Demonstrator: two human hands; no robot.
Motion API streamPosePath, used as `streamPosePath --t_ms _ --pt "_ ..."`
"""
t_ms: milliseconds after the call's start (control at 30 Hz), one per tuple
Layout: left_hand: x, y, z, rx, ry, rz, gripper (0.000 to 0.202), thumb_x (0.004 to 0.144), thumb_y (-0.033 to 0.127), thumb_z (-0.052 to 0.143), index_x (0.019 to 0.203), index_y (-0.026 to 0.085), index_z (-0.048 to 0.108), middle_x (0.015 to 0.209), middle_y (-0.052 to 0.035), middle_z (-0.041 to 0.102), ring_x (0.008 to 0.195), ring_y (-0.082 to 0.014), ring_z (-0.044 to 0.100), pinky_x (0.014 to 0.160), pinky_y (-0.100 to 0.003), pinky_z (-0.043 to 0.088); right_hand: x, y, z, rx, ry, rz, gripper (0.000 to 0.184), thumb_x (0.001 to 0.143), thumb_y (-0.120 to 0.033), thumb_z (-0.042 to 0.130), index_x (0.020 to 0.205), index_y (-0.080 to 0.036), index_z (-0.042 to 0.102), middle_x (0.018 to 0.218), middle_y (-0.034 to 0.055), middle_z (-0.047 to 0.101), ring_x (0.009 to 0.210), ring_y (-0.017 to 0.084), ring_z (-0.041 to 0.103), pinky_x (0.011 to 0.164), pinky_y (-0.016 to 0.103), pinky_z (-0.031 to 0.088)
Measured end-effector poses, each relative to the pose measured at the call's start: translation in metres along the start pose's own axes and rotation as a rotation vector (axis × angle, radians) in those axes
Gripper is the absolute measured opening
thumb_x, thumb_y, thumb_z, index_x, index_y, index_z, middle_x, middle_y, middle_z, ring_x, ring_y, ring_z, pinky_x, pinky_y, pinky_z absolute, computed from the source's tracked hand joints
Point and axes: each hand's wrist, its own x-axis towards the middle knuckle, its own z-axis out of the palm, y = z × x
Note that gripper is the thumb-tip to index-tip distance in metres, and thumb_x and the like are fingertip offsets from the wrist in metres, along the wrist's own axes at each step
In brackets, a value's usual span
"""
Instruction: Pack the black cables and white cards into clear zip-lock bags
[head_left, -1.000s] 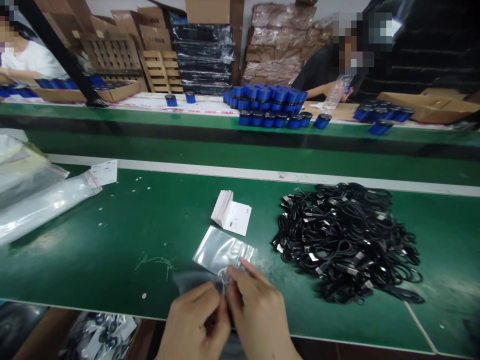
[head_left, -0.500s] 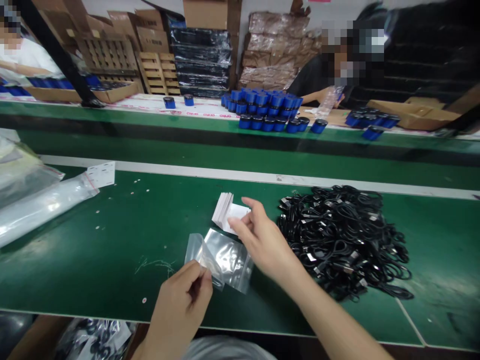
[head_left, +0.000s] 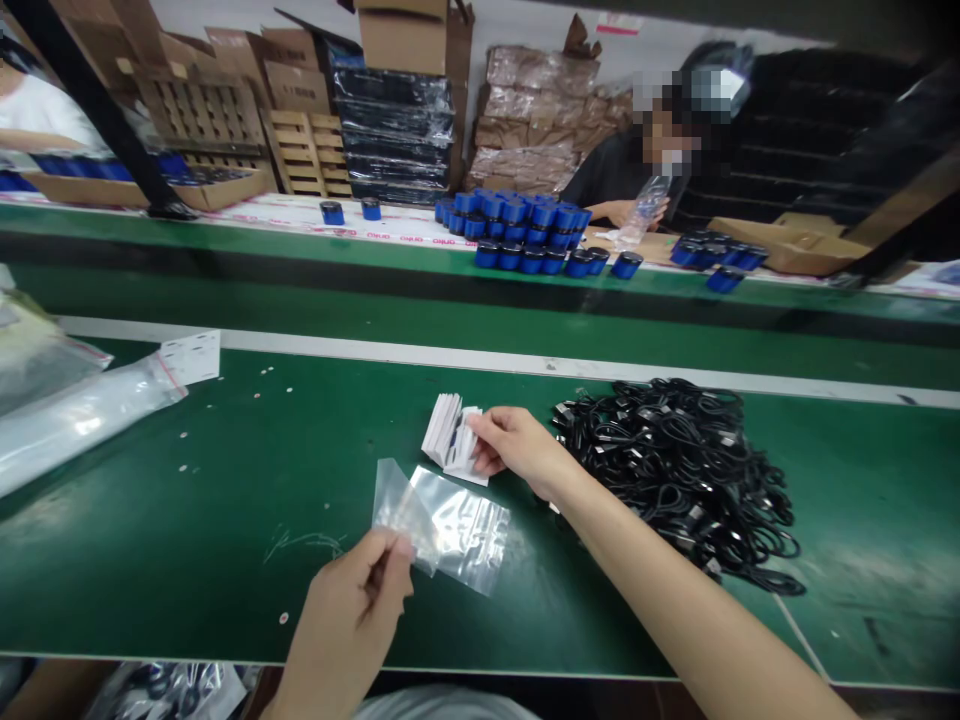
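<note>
My left hand [head_left: 360, 590] pinches the lower corner of a clear plastic bag [head_left: 401, 510], which it holds tilted above the table. Under and beside that bag, more clear bags [head_left: 472, 530] lie flat on the green tabletop. With thumb and fingers closed, my right hand [head_left: 517, 445] grips a folded white paper leaflet [head_left: 466, 440] at the right side of a stack of white leaflets [head_left: 441, 428]. A large heap of black USB cables [head_left: 675, 470] lies just right of my right hand, partly behind the forearm.
Bulging plastic packs [head_left: 82, 420] and a white printed sheet [head_left: 193, 356] lie at the left. Beyond a raised ledge stand many blue jars with black lids [head_left: 517, 225] and an open carton [head_left: 810, 240]. One person at the back right holds a plastic bottle [head_left: 645, 210]; another sits far left.
My right hand has come down onto the white leaflets and closed its fingers on one. My left hand still pinches the bag, now spread a little flatter. The whole view has shifted slightly.
</note>
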Motion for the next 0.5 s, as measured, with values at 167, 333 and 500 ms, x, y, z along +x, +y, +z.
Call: streamPosePath --t_ms 167,333,500 --pt "0.006 0.008 -0.009 -0.234 0.082 -0.143 0.04 0.087 0.05 0.042 0.066 0.02 0.056 0.06 0.0006 0.065 0.05 -0.0128 0.059 0.05 -0.023 0.05 -0.036 0.014 -0.01 -0.048 0.03 -0.134 0.03 0.092 -0.02 0.047 0.062 -0.018 0.046 0.057 -0.0033 0.057 0.053 0.01 0.058 0.052 0.02 0.045" --pt "0.011 0.008 -0.014 -0.278 0.16 -0.127 0.037 0.089 0.048 0.04 0.075 0.019 0.056 0.073 -0.0033 0.072 0.056 -0.0154 0.066 0.053 -0.026 0.055 -0.091 0.024 0.008 -0.351 -0.006 -0.379 0.026 0.09 -0.024 0.047 0.064 -0.02 0.047 0.057 -0.0041 0.051 0.054 0.012 0.049 0.05 0.023 0.035" --pt "0.01 0.009 -0.007 0.054 0.304 0.002 0.036 0.091 0.043 0.036 0.067 0.022 0.052 0.052 0.0037 0.059 0.048 -0.0138 0.058 0.048 -0.022 0.046 -0.108 0.027 0.038 -0.511 -0.077 -0.621 0.019 0.086 -0.015 0.044 0.07 -0.019 0.053 0.068 0.0008 0.059 0.061 0.015 0.056 0.055 0.025 0.04"
